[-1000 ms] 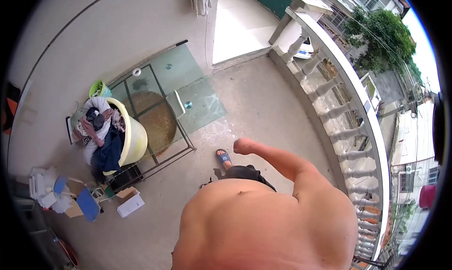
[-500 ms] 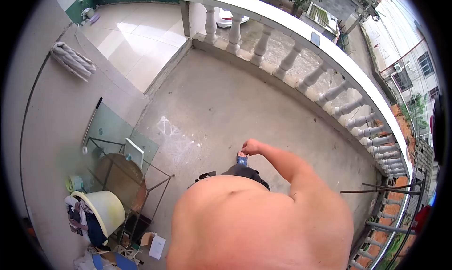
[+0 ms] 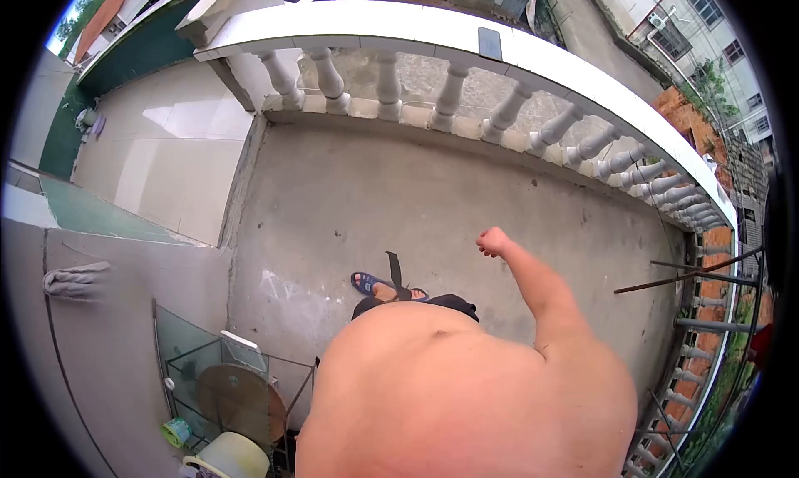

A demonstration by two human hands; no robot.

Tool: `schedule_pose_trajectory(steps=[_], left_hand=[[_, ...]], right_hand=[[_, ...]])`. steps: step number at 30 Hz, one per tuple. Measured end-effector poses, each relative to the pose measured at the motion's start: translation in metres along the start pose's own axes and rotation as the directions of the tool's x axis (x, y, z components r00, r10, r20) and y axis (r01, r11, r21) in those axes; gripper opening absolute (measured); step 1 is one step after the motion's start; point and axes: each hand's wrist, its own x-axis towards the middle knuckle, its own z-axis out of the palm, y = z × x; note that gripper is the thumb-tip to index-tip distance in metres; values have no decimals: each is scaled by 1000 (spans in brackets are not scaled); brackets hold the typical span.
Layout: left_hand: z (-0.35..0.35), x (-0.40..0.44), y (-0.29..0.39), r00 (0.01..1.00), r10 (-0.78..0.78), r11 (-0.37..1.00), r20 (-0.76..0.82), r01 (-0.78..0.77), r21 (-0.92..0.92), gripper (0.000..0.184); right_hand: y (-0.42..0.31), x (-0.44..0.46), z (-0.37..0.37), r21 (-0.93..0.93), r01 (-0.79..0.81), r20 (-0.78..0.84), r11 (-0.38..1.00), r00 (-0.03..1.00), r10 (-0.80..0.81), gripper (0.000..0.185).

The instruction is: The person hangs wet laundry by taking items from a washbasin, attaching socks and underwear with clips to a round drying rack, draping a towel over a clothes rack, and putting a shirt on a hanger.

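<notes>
My right hand (image 3: 493, 242) hangs in the air over the bare concrete floor (image 3: 449, 195), to the right of my feet. Its fingers are curled into a loose fist, and no object shows in it. My left hand is out of view, with only my torso showing on that side. Below my waist are blue sandals (image 3: 366, 283) on my feet and a dark strap (image 3: 394, 271) dangling from my black shorts. A dark flat phone-like slab (image 3: 490, 43) lies on the white railing top (image 3: 391, 28), well away from my hand.
White balusters (image 3: 388, 87) line the far edge. At lower left, a metal frame, a round brown board (image 3: 241, 401) and a cream bucket (image 3: 229, 457) stand by the wall. A grey cloth (image 3: 76, 280) hangs there. Metal bars (image 3: 691, 280) jut in at right.
My view has turned and shifted, bringing the railing lower and moving the bucket toward the bottom edge. My right hand has swung out to the right, and both sandals now show.
</notes>
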Motion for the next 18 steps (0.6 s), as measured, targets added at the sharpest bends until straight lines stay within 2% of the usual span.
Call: schedule_pose_trajectory(steps=[4,7,10,11,13,14,15,16,17,18], left_hand=[[-27,38,47,995,-47,986,92,31,165,26],[-59,50,94,971,-118,933,210,36,358,27],[-94,56,156,933,-130,813,335,-92,575,27],[-103,59,179,933,-89,744,349,-171,645,28],[-103,75,231,958,242,551,156,-268,790,18],[-96,95,242,948,309,535,79,-242,809,15],[-100,136,223,986,166,768,5,-133,626,10],[-88,154,225,997,64,908,-36,-44,416,10],[-69,161,236,999,18,968,-51,-4,252,10],[-45,166,249,999,3,980,-36,4,197,10]], right_hand=[[-32,10,-30,80,13,-16,997,1000,-12,18],[-65,11,-65,236,32,-128,971,992,-2,18],[-103,15,-112,344,154,-319,926,947,-39,20],[-113,22,-129,382,215,-395,899,917,-52,20],[-142,25,-166,371,345,-535,862,838,-106,18],[-149,38,-187,237,395,-626,888,761,-171,21],[-154,52,-210,93,454,-705,886,659,-263,23],[-176,43,-231,20,450,-751,893,596,-284,27],[-183,61,-255,6,473,-772,881,563,-297,26],[-194,71,-276,5,466,-768,885,569,-295,26]])
